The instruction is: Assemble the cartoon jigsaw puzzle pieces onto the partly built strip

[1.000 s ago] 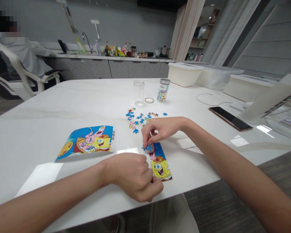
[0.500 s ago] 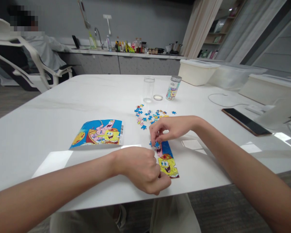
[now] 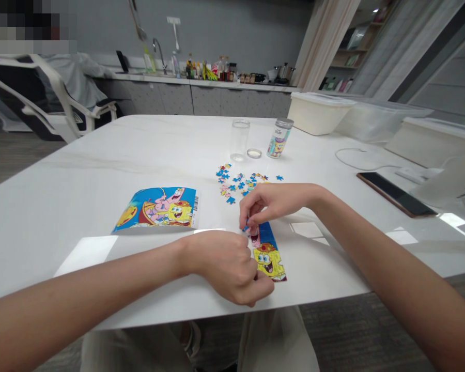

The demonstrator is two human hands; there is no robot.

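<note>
A partly assembled jigsaw puzzle [image 3: 269, 258] lies near the table's front edge, showing a yellow sponge character and part of a pink one on blue. My right hand [image 3: 269, 204] is over its upper left part, thumb and fingers pinched on a small blue puzzle piece [image 3: 245, 226], mostly covered. My left hand [image 3: 232, 268] rests closed at the puzzle's left side; its curled fingertips are hidden from me. Just beyond my right hand are several loose puzzle pieces [image 3: 232, 187]. To the left lies a curled picture sheet [image 3: 163, 209] with the same characters.
Farther back stand a clear jar [image 3: 239, 142], its lid [image 3: 254, 153] and a printed jar [image 3: 279, 139]. A phone [image 3: 395, 195], cable and pale bins [image 3: 320, 114] occupy the right side. Someone sits in a white-framed chair [image 3: 58, 98] at the far left.
The view has shifted slightly. My right fingertips have moved a little at the puzzle's upper left corner, and less of the blue piece shows. My left hand stays almost in place.
</note>
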